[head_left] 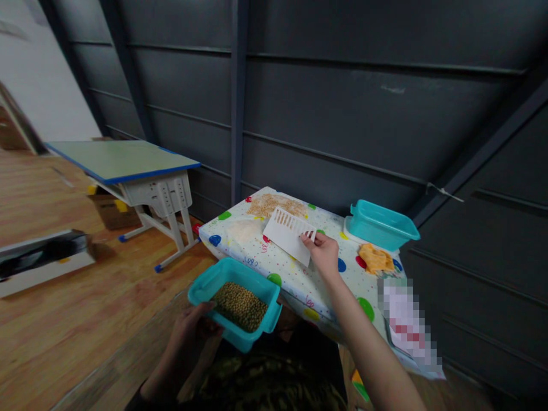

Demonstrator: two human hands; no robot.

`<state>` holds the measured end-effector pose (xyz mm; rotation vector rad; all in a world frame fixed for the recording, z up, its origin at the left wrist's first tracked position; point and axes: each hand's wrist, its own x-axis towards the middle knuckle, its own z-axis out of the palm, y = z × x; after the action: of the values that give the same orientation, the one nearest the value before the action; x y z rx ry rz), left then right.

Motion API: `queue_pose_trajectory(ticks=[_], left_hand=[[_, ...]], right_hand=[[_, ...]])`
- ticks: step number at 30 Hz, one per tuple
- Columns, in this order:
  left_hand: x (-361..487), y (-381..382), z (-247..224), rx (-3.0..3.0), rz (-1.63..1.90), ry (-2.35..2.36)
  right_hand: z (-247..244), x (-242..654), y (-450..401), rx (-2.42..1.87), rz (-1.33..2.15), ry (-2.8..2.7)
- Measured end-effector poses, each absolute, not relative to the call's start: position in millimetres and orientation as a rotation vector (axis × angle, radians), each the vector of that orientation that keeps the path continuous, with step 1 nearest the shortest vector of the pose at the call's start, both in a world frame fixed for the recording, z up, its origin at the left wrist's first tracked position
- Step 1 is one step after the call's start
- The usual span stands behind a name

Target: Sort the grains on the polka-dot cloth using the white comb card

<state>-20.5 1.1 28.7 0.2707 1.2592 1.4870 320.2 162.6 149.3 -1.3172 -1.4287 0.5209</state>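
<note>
My left hand [199, 325] grips the near left rim of a turquoise plastic tub [250, 267], thumb over the edge. Greenish-tan beans or peas [242, 305] lie in the tub, which I hold in front of the table's near edge. Over the table, my right hand [323, 254] pinches the right end of a white slotted plate [287, 237], its row of slots toward the back. Beyond the plate spreads a patch of tan grains [272, 204]. A pale, powdery or fine-grained heap [242, 230] lies to the plate's left.
The table has a white spotted cloth [329, 297]. At its back right stands another turquoise tub [381, 225], with an orange cloth [375, 258] in front. A blurred-out sheet [406, 319] lies at the right edge. A green-topped desk [124, 157] stands left; a dark panelled wall [342, 114] rises behind.
</note>
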Motion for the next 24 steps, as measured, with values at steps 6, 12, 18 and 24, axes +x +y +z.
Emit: queue_pose_trajectory(ticks=[6, 12, 18, 24], left_hand=[[-21, 3, 24, 0.269, 1.459, 1.273], [-19, 4, 24, 0.304, 1.463, 1.302], [-15, -4, 42, 0.344, 1.477, 1.248], [-15, -6, 46, 0.362, 1.434, 1.272]], right_hand=[[153, 322, 146, -1.328, 0.574, -1.262], [150, 329, 137, -1.342, 0.571, -1.248], [148, 337, 135, -1.376, 0.514, -1.133], [140, 337, 133, -1.360, 0.554, -1.123]])
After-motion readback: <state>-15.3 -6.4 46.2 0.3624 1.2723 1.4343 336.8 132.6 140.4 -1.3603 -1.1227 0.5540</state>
